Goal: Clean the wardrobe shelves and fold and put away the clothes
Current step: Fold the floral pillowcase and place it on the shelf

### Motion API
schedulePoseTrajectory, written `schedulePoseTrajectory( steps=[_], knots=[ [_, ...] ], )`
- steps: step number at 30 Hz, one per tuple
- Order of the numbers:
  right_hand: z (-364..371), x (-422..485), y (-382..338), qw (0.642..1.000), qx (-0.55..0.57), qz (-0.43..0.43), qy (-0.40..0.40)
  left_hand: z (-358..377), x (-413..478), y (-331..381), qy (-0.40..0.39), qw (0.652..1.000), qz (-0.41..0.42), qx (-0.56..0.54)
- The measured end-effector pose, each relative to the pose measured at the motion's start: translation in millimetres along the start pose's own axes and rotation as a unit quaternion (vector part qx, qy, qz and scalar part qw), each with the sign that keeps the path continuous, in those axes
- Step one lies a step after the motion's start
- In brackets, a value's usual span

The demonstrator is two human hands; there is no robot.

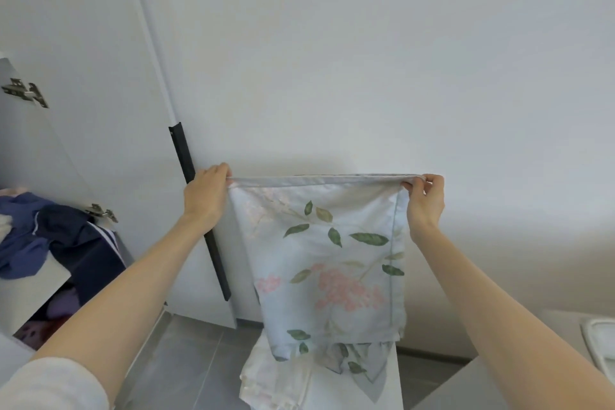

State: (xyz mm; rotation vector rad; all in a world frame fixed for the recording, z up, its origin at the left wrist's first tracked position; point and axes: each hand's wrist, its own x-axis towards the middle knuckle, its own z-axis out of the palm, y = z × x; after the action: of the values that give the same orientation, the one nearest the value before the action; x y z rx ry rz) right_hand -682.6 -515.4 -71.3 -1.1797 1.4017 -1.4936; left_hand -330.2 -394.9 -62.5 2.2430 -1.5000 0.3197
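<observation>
The floral cloth (326,260) is held up, its top edge stretched from 9 to 3 o'clock; the left grip (206,196) and right grip (426,203) are each clamped on a top corner, the rest hanging toward 6 o'clock, equally near both

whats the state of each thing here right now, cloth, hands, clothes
floral cloth: stretched taut along its top edge, hanging down
left hand: grips the cloth's top left corner
right hand: pinches the cloth's top right corner
blue and navy clothes: crumpled in a heap, unfolded
pale cloth: lying rumpled below the floral cloth
</observation>
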Motion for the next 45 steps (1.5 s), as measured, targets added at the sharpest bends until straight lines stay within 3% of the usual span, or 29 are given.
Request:
schedulePoseTrajectory(
  steps=[6,13,21,31,35,45],
  knots=[
    [-15.8,-10.9,-11.9,0.999,0.008,-0.016,0.042,-11.7,-5.8,11.9,0.065,0.995,0.035,-0.071],
    [-52.3,-84.7,12.2,0.997,-0.037,-0.016,0.064,-7.1,-77.8,-16.3,0.050,0.982,0.083,-0.161],
    [-102.4,-212.8,99.8,0.981,-0.147,0.117,0.047,46.2,-200.1,-90.1,-0.136,0.967,0.095,-0.192],
    [-156.0,-325.3,189.8,0.920,-0.292,0.259,-0.032,85.3,-312.5,-136.2,-0.380,0.894,0.100,-0.215],
    [-157.0,-327.6,209.3,0.904,-0.326,0.272,-0.052,100.0,-317.5,-145.2,-0.438,0.870,0.067,-0.217],
    [-124.1,-241.8,272.3,0.902,-0.307,0.299,-0.041,191.4,-243.6,-104.0,-0.402,0.860,-0.120,-0.292]
  ],
)
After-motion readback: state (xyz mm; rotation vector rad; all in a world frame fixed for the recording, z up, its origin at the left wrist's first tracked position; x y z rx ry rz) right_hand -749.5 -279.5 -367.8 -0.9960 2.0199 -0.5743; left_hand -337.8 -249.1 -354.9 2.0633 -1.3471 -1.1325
